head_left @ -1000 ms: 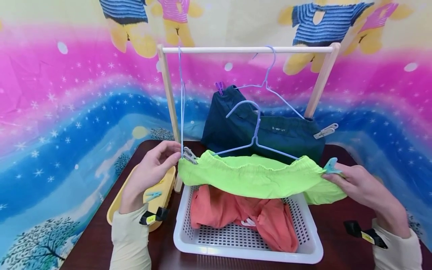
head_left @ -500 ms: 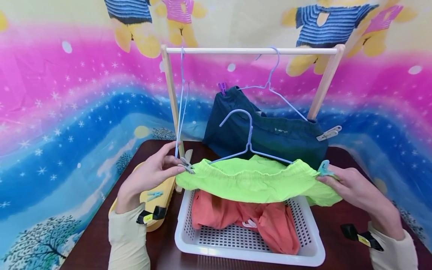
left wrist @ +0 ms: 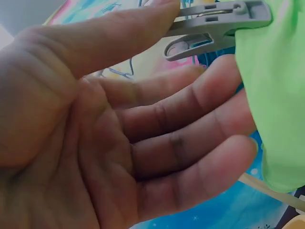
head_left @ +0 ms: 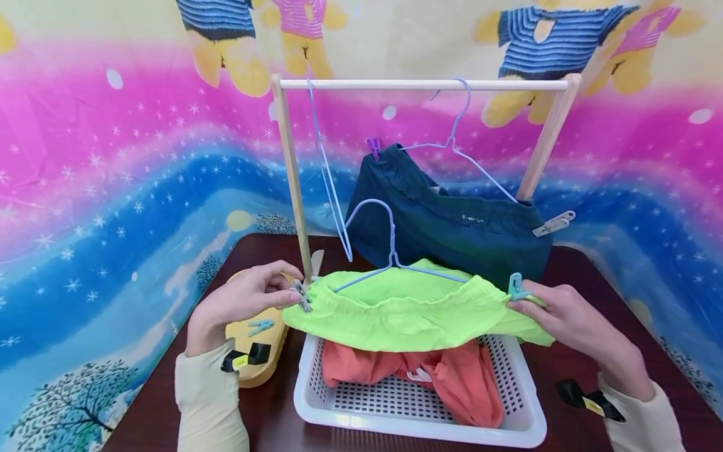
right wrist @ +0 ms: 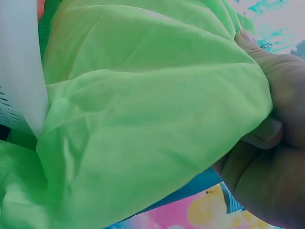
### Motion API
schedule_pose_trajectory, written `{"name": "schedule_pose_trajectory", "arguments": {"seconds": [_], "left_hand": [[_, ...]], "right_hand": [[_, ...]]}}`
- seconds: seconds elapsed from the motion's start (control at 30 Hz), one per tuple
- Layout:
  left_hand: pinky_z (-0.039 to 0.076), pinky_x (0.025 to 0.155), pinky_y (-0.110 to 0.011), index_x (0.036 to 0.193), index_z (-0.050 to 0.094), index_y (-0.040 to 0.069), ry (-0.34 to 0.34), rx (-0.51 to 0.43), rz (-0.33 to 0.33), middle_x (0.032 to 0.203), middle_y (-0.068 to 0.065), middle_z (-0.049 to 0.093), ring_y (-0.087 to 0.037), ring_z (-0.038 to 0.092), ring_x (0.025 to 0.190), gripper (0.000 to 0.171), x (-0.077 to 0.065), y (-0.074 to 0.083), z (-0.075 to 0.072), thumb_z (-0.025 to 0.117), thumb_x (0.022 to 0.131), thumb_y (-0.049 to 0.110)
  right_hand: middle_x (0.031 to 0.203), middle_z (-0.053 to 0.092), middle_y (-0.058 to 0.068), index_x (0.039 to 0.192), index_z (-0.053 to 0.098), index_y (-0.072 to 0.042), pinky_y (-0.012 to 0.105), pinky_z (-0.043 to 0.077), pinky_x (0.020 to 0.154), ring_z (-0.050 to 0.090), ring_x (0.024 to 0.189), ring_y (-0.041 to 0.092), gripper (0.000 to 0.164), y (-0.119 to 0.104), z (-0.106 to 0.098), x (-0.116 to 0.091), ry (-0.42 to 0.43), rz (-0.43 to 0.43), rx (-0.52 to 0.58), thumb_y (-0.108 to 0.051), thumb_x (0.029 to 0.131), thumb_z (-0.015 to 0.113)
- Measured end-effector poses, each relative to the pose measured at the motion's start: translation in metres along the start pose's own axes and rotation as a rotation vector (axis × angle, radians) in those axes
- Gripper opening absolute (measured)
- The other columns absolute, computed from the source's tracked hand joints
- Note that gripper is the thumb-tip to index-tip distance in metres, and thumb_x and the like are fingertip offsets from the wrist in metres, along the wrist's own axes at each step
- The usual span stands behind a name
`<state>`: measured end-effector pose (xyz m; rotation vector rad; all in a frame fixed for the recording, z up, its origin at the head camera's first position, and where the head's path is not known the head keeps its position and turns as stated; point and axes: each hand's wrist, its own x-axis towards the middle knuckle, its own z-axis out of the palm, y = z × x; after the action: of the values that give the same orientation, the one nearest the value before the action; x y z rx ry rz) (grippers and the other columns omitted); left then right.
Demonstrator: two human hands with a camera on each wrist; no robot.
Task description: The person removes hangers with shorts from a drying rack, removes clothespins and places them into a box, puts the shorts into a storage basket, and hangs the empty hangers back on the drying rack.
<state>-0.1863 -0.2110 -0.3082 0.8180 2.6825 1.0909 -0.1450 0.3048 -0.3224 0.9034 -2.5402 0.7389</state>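
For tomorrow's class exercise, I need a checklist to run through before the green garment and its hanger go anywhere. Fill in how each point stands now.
1. Gray clip fastened on the green garment: ok.
2. Right grip holding the garment's other side: ok, it pinches the cloth.
3. Teal clip biting both cloth and hanger: cannot tell, fingers hide part of it.
4. Left grip on the hanger itself: not ok, it is at the gray clip.
5. Hanger's hook on the rail: not ok, it is below.
6. Hook clear of the bare hanger: cannot tell, they overlap.
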Motion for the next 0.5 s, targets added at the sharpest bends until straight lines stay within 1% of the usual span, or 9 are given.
{"name": "schedule_pose_trajectory", "arguments": {"seconds": [0.07, 0.17, 0.23, 0.33, 0.43, 0.5], "left_hand": [[0.054, 0.072, -0.026, 0.124, 0.059, 0.019, -0.007, 0.038, 0.034, 0.099, 0.005, 0.071, -0.013, 0.064, 0.086, 0.034, -0.0001, -0.0005, -0.0001, 0.065, 0.095, 0.034], [0.054, 0.075, -0.027, 0.121, 0.062, 0.019, -0.019, 0.041, 0.061, 0.103, 0.005, 0.070, -0.010, 0.064, 0.090, 0.029, 0.0004, 0.0010, 0.0004, 0.063, 0.096, 0.033], [0.055, 0.077, -0.027, 0.118, 0.064, 0.019, -0.019, 0.038, 0.062, 0.105, 0.005, 0.071, -0.008, 0.064, 0.091, 0.026, 0.0003, 0.0016, 0.0002, 0.064, 0.096, 0.033], [0.054, 0.077, -0.025, 0.113, 0.065, 0.022, 0.012, 0.038, 0.050, 0.102, 0.007, 0.071, -0.008, 0.065, 0.089, 0.021, -0.0011, 0.0021, -0.0013, 0.066, 0.094, 0.032], [0.052, 0.068, -0.023, 0.106, 0.068, 0.025, 0.063, 0.033, 0.050, 0.095, 0.007, 0.071, -0.011, 0.063, 0.079, 0.015, -0.0036, 0.0018, -0.0030, 0.069, 0.092, 0.031], [0.048, 0.062, -0.023, 0.101, 0.068, 0.026, 0.090, 0.036, 0.063, 0.090, 0.007, 0.070, -0.012, 0.058, 0.071, 0.010, -0.0057, 0.0019, -0.0037, 0.069, 0.092, 0.030]], "right_hand": [[0.065, 0.033, -0.017, 0.087, 0.051, -0.024, 0.015, 0.032, 0.046, 0.039, 0.054, -0.006, 0.030, 0.0001, 0.0004, 0.0010, 0.003, -0.017, -0.001, 0.000, 0.086, 0.070], [0.065, 0.033, -0.017, 0.087, 0.050, -0.024, 0.014, 0.032, 0.046, 0.039, 0.054, -0.006, 0.032, -0.0003, -0.0003, 0.0009, 0.007, -0.012, -0.007, 0.001, 0.086, 0.070], [0.064, 0.033, -0.018, 0.086, 0.050, -0.024, 0.015, 0.033, 0.046, 0.040, 0.053, -0.005, 0.032, -0.0009, -0.0010, 0.0002, 0.005, 0.003, -0.011, 0.001, 0.086, 0.070], [0.064, 0.033, -0.019, 0.085, 0.048, -0.024, 0.016, 0.033, 0.046, 0.040, 0.053, -0.005, 0.033, -0.0029, -0.0022, -0.0005, 0.001, 0.028, -0.018, 0.000, 0.086, 0.070], [0.064, 0.033, -0.019, 0.085, 0.048, -0.024, 0.016, 0.034, 0.046, 0.041, 0.053, -0.005, 0.032, -0.0040, -0.0029, -0.0005, -0.002, 0.032, -0.023, 0.000, 0.087, 0.070], [0.065, 0.034, -0.019, 0.086, 0.049, -0.024, 0.016, 0.034, 0.046, 0.042, 0.054, -0.005, 0.032, -0.0044, -0.0030, -0.0003, -0.002, 0.025, -0.023, 0.001, 0.087, 0.069]]}}
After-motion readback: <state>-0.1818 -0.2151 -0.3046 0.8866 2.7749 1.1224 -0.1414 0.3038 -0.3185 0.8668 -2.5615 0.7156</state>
